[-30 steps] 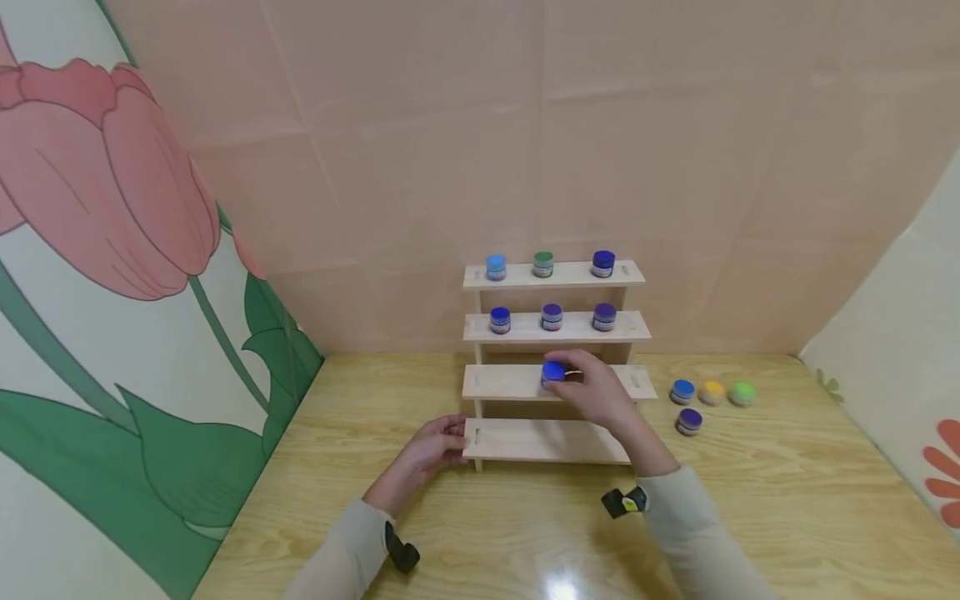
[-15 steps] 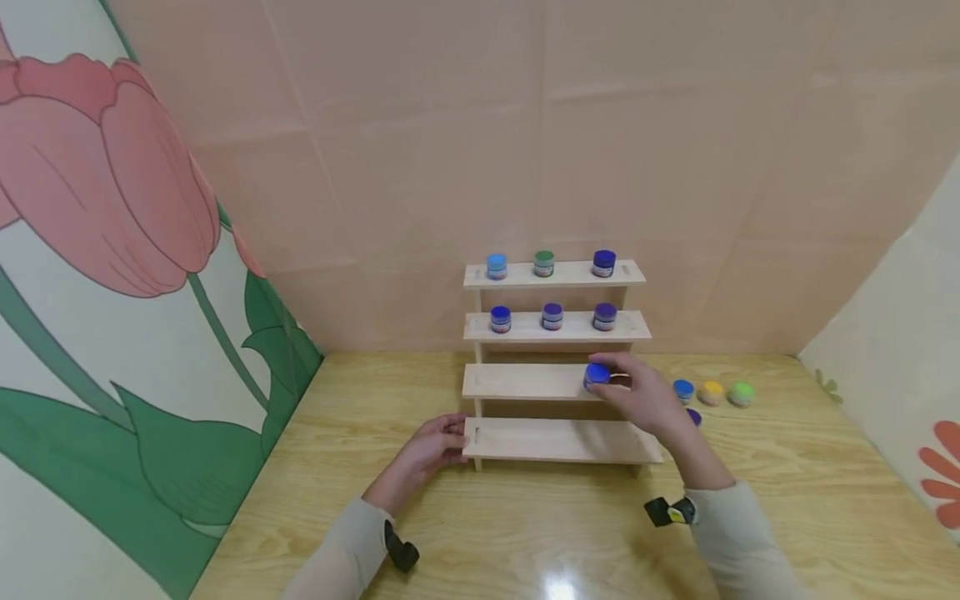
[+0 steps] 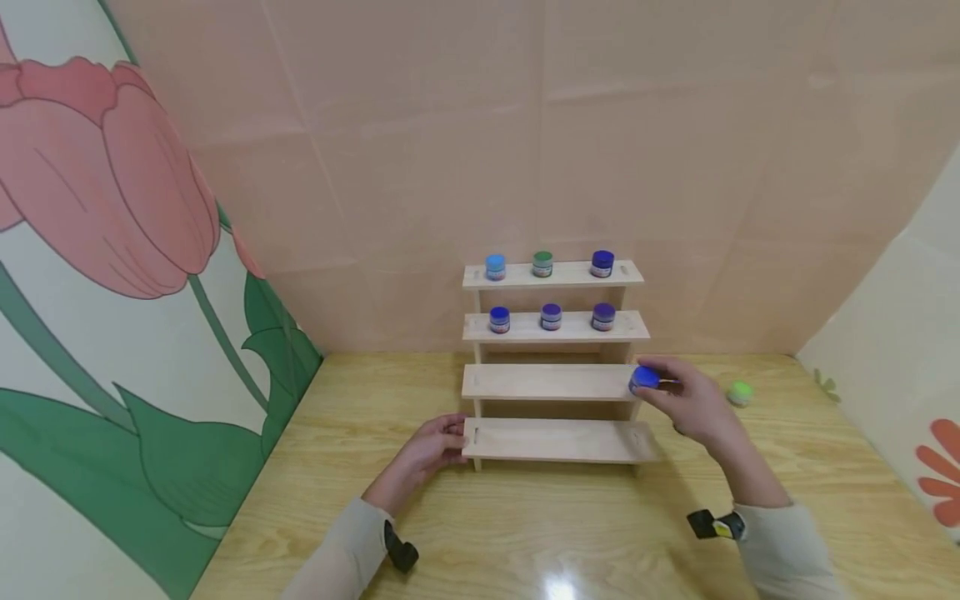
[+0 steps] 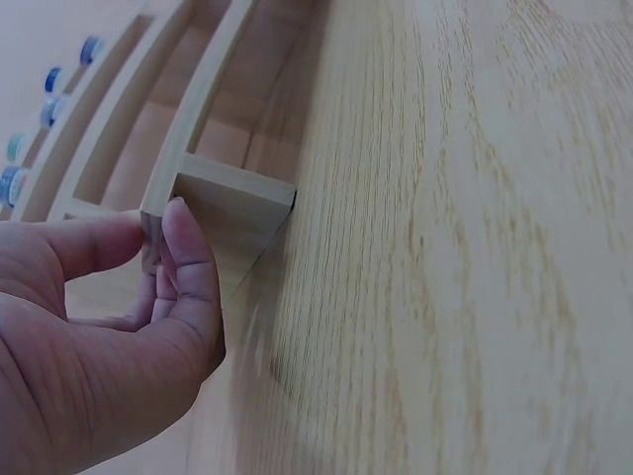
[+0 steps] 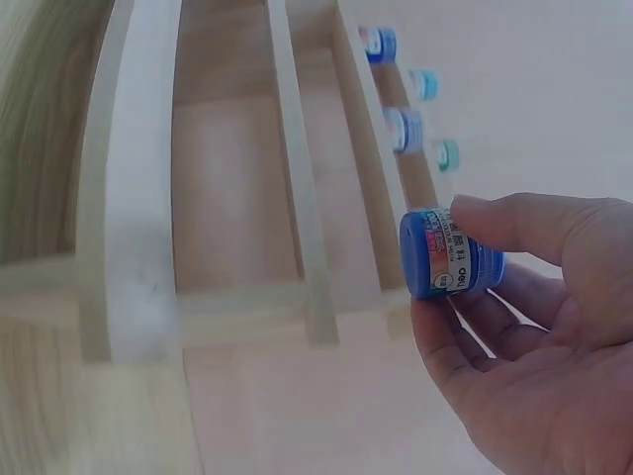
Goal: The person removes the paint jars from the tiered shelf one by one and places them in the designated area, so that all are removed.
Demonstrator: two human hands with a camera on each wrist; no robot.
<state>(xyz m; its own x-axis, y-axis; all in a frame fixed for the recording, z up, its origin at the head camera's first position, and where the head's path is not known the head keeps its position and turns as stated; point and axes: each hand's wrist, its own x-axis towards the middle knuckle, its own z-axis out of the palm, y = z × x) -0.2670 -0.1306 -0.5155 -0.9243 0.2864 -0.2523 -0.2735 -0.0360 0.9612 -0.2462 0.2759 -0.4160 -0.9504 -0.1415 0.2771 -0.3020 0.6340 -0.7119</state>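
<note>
Looks like you're on the carry step: right grip [image 3: 693, 402] pinched round the blue paint jar [image 3: 642, 379] by the third shelf's [image 3: 540, 382] right end, left grip [image 3: 432, 442] pinching the bottom shelf [image 3: 555, 440], so next probably needs a gentle, upright set-down.

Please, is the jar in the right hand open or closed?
Closed: in the head view, a blue lid covers the top of the jar that the right hand holds.

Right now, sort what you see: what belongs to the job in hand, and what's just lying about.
Apparently in the job:
blue jar, pinched by the right hand
wooden rack, gripped by the left hand
six jars standing on it
lime-green jar on the table, likely

Just surroundings:
tulip picture
tan backdrop
painted red petals
</note>
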